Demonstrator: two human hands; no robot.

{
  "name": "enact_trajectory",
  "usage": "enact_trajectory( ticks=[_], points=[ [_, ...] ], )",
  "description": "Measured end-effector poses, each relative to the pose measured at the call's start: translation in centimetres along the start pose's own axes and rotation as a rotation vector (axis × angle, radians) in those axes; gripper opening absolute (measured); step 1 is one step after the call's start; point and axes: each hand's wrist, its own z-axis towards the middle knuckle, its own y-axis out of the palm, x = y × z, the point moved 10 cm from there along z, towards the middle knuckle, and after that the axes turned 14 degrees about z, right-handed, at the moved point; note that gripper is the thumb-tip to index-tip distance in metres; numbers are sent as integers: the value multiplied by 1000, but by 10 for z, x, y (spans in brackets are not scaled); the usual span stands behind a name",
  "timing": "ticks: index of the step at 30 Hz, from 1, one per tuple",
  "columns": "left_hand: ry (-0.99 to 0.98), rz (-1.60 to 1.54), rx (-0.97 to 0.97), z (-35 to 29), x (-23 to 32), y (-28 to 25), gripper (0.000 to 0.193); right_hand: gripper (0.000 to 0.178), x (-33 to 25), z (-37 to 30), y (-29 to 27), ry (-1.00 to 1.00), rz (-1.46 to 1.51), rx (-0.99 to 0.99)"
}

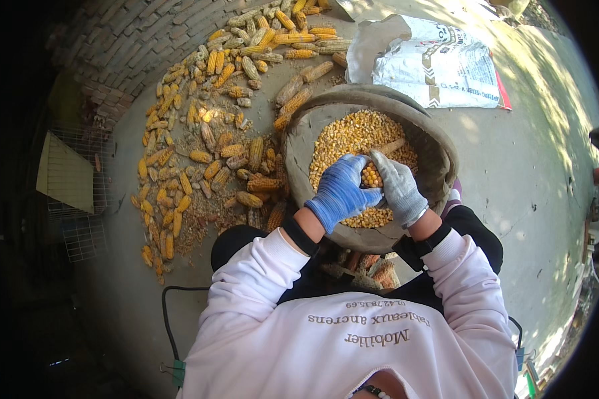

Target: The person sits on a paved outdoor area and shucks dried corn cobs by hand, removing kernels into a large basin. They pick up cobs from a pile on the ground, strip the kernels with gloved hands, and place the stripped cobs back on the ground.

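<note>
My left hand (pixel 340 191), in a blue knit glove, is closed around an ear of corn (pixel 371 175) from the left. My right hand (pixel 399 189), in a pale grey glove, grips the same ear from the right. Yellow kernels show between the two gloves, and the rest of the ear is hidden by my fingers. Both hands are over a round grey-brown basin (pixel 304 141), whose bottom is covered with loose corn kernels (pixel 359 131). Just beyond my fingers, a pale, stick-like piece (pixel 389 146), perhaps a bare cob, lies on the kernels.
Left of the basin, a long heap of corn ears (pixel 199 155) spreads over the concrete floor (pixel 506 199) towards a brick-paved patch (pixel 130 50). A white printed sack (pixel 439 63) lies behind the basin. Bare cobs (pixel 385 273) lie between my legs. A wire cage (pixel 86 229) stands far left.
</note>
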Motion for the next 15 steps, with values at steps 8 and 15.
enact_trajectory(
  ticks=[8,15],
  points=[
    [21,-193,59,-3,-2,-9,59,43,-59,-26,27,-703,-284,-268],
    [31,-163,-23,-5,1,-2,61,48,-32,-14,13,-167,-178,-124]
  ],
)
